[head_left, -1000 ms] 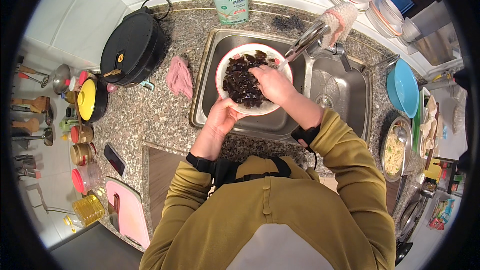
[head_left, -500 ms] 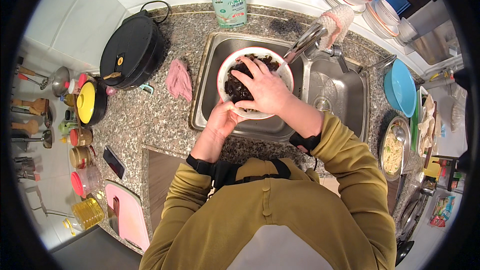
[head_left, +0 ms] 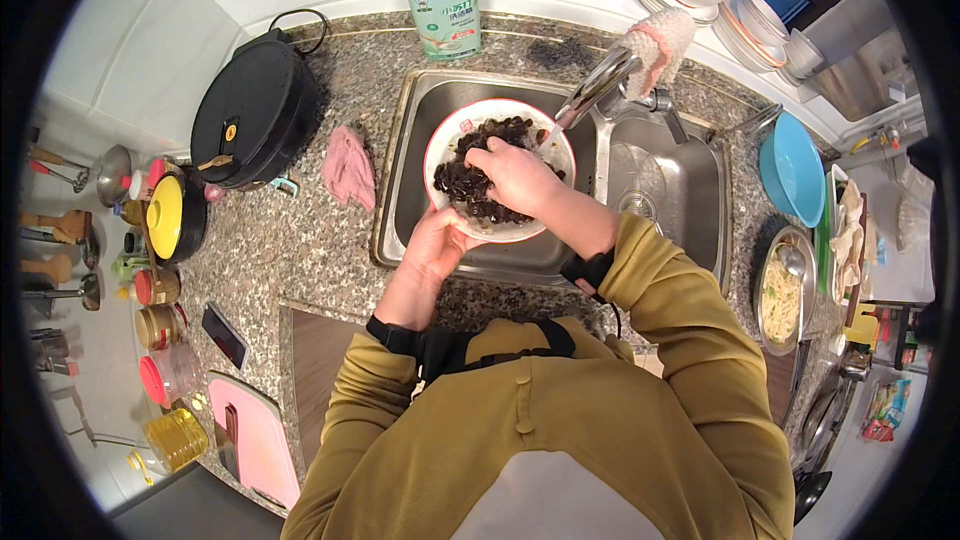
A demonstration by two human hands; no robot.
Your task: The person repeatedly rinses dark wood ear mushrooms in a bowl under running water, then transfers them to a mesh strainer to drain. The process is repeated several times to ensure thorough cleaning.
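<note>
A white bowl with a red rim (head_left: pixel 563 162) is held over the left sink basin (head_left: pixel 402 208), and dark wood ear mushrooms (head_left: pixel 462 183) are heaped in it. My left hand (head_left: pixel 432 248) grips the bowl's near left edge, thumb over the rim and the other fingers hidden beneath. Inside the bowl, my right hand (head_left: pixel 515 180) has its fingers curled into the wood ear mushrooms, and its fingertips are partly covered by them. Just past the bowl's far right rim is the faucet (head_left: pixel 600 88), its spout pointing toward the bowl.
Right of the bowl lies the second basin (head_left: pixel 690 230) with a drain strainer. A pink cloth (head_left: pixel 348 168) and a black round appliance (head_left: pixel 255 115) are on the left counter. A green detergent bottle (head_left: pixel 443 5) stands behind the sink; a blue basin (head_left: pixel 795 170) and a noodle dish (head_left: pixel 780 295) are right.
My right hand's fingers, spread over the wood ear mushrooms before, have curled into them. The mushrooms have shifted into a heap. My left hand keeps its hold on the bowl.
</note>
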